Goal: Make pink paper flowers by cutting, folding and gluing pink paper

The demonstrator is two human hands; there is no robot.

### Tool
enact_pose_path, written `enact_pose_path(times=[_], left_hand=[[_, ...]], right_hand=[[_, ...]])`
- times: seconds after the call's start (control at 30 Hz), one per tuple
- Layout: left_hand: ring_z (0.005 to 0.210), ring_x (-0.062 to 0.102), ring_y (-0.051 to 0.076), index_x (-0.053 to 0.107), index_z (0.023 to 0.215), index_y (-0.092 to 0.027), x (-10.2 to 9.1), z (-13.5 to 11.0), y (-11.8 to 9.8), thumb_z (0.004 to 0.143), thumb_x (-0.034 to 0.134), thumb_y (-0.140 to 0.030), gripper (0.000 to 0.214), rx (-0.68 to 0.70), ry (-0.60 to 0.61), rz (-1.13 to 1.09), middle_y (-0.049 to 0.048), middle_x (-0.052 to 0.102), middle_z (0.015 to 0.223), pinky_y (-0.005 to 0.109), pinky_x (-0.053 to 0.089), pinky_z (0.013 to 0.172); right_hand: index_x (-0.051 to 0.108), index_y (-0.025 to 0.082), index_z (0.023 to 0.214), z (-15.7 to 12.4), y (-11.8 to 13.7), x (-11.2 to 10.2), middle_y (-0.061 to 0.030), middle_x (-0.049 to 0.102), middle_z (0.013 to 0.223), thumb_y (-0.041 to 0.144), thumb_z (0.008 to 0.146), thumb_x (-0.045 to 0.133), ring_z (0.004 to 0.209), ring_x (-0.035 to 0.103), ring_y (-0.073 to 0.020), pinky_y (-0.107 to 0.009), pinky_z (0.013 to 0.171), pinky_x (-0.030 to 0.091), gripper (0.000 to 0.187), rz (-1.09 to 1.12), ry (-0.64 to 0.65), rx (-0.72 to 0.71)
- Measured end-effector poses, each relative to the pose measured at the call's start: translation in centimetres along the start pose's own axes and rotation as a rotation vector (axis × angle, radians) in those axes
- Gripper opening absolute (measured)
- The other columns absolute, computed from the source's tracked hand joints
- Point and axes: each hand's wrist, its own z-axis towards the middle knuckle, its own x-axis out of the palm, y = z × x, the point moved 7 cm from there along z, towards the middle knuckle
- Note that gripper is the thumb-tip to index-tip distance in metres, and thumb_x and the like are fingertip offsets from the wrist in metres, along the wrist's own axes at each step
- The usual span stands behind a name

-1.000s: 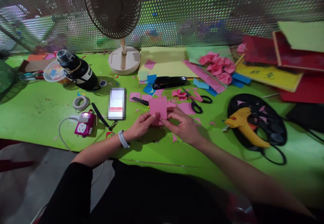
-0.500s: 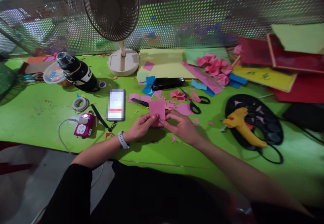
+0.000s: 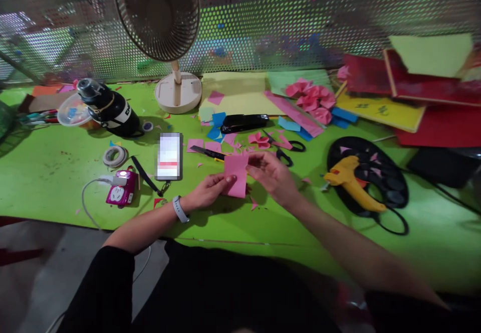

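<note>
Overhead, a head-worn view looks down on a bright green table (image 3: 48, 172) littered with craft supplies. At the back stands a large desk fan (image 3: 158, 12) in front of a perforated metal screen. Far right lies a stack of red and yellow card (image 3: 379, 110), and nearer, a round black tray (image 3: 394, 192) carrying a yellow glue gun (image 3: 349, 182). A black bottle (image 3: 112, 112) lies on its side at the left. Pink paper flowers (image 3: 310, 97), a black stapler (image 3: 244, 122), a phone (image 3: 169, 156) and scissors (image 3: 287, 150) sit around the middle. In the centre, the left hand (image 3: 206, 192) pinches the lower left edge of a pink paper square (image 3: 236, 175), and the right hand (image 3: 272, 175) grips its upper right edge with the fingertips. The square is tilted just above the table, right of the phone, among small pink scraps (image 3: 254, 204).
</note>
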Motion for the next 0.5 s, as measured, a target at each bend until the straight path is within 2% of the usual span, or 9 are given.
enact_pose_path(times=[0.13,0.27,0.5], left_hand=[[0.057,0.041,0.008,0.064,0.075,-0.013,0.53,-0.33,-0.34,0.080,0.066,-0.066,0.053,0.014,0.041,0.076,-0.0006,0.052,0.066,0.024,0.033,0.056],[0.055,0.034,0.008,0.058,0.070,-0.015,0.56,-0.42,-0.48,0.083,0.062,-0.066,0.053,0.030,0.045,0.142,-0.0029,0.044,0.062,0.025,0.027,0.052],[0.057,0.035,0.008,0.056,0.071,-0.014,0.58,-0.39,0.03,0.084,0.062,-0.065,0.053,0.026,0.079,0.111,-0.0029,0.044,0.065,0.025,0.027,0.054]], right_hand=[[0.059,0.022,0.079,-0.16,-0.18,1.05,-0.0012,0.061,0.078,0.051,0.085,0.067,0.073,0.060,-0.0170,-0.035,0.065,0.055,0.030,0.061,0.098,0.068],[0.060,0.021,0.076,-0.19,0.07,1.25,0.0009,0.057,0.071,0.053,0.086,0.066,0.065,0.055,-0.0143,-0.030,0.056,0.049,0.034,0.046,0.098,0.052],[0.058,0.022,0.069,-0.11,-0.15,0.93,0.0035,0.050,0.062,0.055,0.087,0.064,0.056,0.046,-0.0121,-0.026,0.048,0.041,0.037,0.032,0.057,0.037]])
